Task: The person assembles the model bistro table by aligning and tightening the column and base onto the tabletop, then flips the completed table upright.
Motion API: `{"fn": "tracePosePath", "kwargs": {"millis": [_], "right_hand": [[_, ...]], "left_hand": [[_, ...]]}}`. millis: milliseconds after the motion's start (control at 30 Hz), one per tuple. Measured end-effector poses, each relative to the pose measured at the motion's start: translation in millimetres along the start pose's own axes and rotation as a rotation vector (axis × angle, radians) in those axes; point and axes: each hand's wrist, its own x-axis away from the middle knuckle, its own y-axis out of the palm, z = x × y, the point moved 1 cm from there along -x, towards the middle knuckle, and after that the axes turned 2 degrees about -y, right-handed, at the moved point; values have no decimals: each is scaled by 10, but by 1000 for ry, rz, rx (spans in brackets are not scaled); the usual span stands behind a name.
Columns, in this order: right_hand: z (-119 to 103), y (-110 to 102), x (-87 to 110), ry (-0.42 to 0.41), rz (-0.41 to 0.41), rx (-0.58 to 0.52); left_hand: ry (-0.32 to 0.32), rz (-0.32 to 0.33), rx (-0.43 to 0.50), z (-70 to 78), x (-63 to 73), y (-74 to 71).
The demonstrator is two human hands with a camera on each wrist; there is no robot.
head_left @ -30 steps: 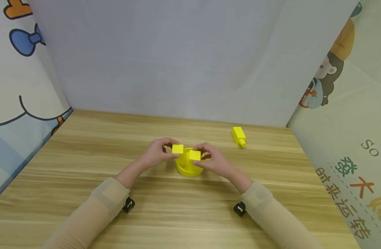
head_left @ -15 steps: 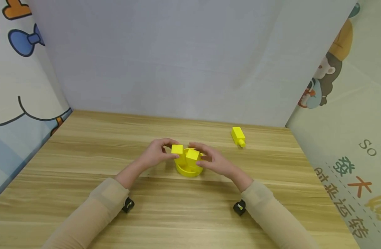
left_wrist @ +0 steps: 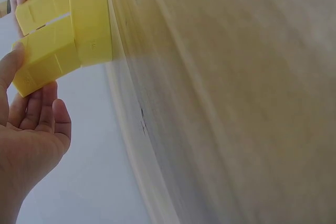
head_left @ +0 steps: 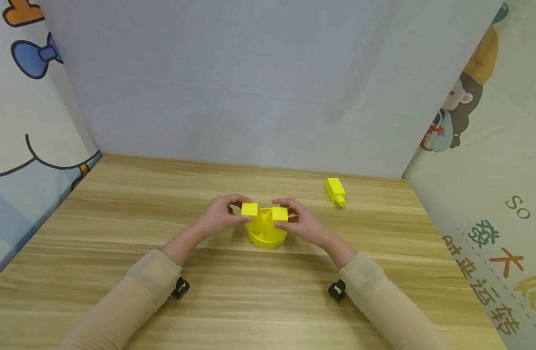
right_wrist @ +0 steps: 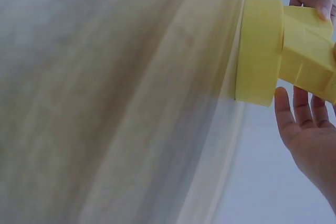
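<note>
My left hand pinches a yellow square-sided block between thumb and fingers. Opposite it, my right hand holds a second yellow square-sided block in the same manner. Both blocks stand in a round yellow holder with a low wall, their flat ends up and their lower ends hidden inside. A gap separates their tops in the head view. From the left wrist view, the left block leans outward from the holder, with the thumb on one side and fingertips on the other.
A yellow block with a narrow round neck, like a small bottle, lies on its side at the back right of the wooden table. A plain pale cloth stands behind, with printed cloths at both sides.
The right block tilted in the holder half a second ago and has since shifted right, its top flat again. My right hand moved with it. The left hand and its block stay put.
</note>
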Motion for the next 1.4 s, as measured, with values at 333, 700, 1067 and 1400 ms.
{"fn": "tracePosePath", "kwargs": {"millis": [333,700,1067,1400], "right_hand": [[-21,-17,2,38,46,42],[-198,-168,88,-155,-189,45],[-84,-156,84,-73,-107,121],[-99,-58,91,-49,-19,221]], "left_hand": [[18,4,-5,16,-5,-15],[-11,-16,0,34,2,-32],[-14,-24,7,-6,-2,-20],[-22,-20,9,1,6,-26]]}}
